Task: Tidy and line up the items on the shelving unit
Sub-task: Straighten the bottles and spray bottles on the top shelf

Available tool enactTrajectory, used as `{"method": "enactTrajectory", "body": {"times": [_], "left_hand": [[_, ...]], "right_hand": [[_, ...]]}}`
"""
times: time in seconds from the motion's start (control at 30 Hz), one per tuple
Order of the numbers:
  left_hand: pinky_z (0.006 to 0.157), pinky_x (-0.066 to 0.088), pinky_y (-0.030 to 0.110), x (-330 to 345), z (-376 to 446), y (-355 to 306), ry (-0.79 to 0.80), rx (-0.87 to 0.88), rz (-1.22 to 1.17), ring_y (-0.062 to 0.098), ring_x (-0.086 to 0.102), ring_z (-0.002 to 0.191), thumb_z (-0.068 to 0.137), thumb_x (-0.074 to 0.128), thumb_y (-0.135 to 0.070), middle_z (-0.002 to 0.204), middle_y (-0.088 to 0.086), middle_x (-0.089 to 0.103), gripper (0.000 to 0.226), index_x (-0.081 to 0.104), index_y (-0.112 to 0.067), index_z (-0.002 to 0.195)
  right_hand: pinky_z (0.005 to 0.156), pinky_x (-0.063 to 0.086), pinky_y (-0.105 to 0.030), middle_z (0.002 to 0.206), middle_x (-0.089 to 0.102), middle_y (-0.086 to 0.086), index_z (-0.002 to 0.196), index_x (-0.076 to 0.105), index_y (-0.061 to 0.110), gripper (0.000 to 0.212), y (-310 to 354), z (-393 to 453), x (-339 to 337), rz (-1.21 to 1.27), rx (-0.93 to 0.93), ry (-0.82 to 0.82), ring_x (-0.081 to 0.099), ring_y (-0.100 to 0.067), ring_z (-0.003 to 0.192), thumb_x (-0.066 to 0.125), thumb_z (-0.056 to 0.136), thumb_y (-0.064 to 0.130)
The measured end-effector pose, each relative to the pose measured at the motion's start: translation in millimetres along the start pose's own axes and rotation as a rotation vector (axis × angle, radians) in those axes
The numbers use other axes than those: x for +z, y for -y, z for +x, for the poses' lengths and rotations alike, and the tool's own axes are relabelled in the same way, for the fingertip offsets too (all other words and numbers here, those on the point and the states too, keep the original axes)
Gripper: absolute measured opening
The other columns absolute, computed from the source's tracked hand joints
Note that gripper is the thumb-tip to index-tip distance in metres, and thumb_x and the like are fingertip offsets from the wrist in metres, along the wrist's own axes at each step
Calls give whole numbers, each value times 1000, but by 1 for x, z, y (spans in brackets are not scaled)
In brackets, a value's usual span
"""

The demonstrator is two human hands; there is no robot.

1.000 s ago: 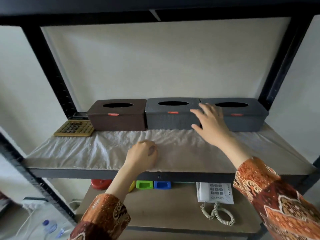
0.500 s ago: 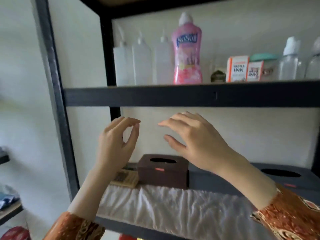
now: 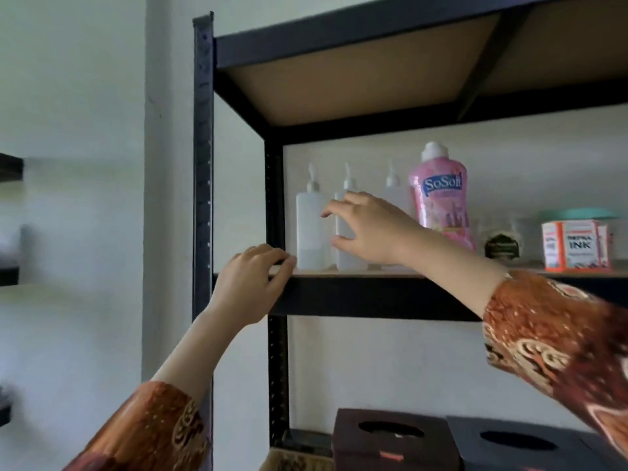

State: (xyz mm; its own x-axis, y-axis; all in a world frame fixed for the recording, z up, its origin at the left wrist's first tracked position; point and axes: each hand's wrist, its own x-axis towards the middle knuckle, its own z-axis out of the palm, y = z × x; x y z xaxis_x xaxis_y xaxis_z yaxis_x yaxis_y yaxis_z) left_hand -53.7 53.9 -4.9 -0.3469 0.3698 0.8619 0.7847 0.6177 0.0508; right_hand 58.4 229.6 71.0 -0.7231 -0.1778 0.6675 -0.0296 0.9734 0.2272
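My left hand (image 3: 253,283) rests with curled fingers on the shelf edge (image 3: 373,295), holding nothing. My right hand (image 3: 368,229), fingers spread and released, reaches between two white squeeze bottles (image 3: 311,229) standing beside the pink SoSoft bottle (image 3: 441,198). Step, as I judge it: aligning this row; next calls for grasping one bottle.

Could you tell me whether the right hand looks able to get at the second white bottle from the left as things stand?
Probably yes: the right hand is spread open right in front of the second white bottle, with nothing visible between them.
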Motion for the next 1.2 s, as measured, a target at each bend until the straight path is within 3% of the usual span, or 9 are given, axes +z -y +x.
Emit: {"method": "enactTrajectory", "body": {"times": [0.1,0.2,0.33,0.5,0.63,0.83,1.0,1.2], "left_hand": [[58,33,21,2,2,16,59,7,-16,14,54,73,98,30,-50,81,-10,59,38,59,-31,82],[49,24,22,7,2,22,1,57,62,10,43,52,95,15,-59,58,-6,48,55,38,-26,58],[47,25,26,19,1,30,-113,93,88,13,42,46,88,1,-61,52,-4,48,66,42,-22,55],[46,33,29,27,1,35,-198,88,71,15,46,46,91,6,-58,51,-3,51,68,51,-18,58],[44,35,29,32,2,37,-254,97,63,16,44,42,94,14,-55,45,-3,47,65,49,-18,53],[39,24,27,35,2,38,-337,128,39,15,35,34,95,27,-49,38,-5,38,59,42,-19,46],[42,18,24,35,2,38,-364,119,21,17,30,36,95,30,-49,40,-7,32,55,36,-21,47],[40,19,24,35,4,38,-374,112,9,16,26,34,94,29,-48,37,-6,31,56,33,-20,46]], "right_hand": [[96,38,-32,139,41,-8,145,30,22,63,4,50,14,102,147,116,44,-24,125,58,91,34],[82,43,-30,139,44,-13,150,14,17,79,13,91,26,235,364,135,52,-26,114,61,90,33],[74,55,-32,137,43,-14,150,0,15,88,21,128,48,304,569,110,58,-25,91,62,89,29],[73,59,-37,145,37,-20,144,-31,19,108,21,144,79,262,652,165,68,-33,87,62,90,23],[64,60,-41,131,48,-20,146,-22,22,103,14,152,98,263,595,84,63,-34,90,60,88,0],[50,55,-33,118,52,-17,146,-6,19,93,7,169,116,348,609,40,54,-21,54,64,88,5],[48,54,-31,129,45,-19,146,-4,20,92,6,189,133,330,592,37,53,-24,55,66,87,9],[51,57,-34,118,47,-18,144,0,20,86,5,206,151,341,546,32,55,-26,58,65,89,12]]}}
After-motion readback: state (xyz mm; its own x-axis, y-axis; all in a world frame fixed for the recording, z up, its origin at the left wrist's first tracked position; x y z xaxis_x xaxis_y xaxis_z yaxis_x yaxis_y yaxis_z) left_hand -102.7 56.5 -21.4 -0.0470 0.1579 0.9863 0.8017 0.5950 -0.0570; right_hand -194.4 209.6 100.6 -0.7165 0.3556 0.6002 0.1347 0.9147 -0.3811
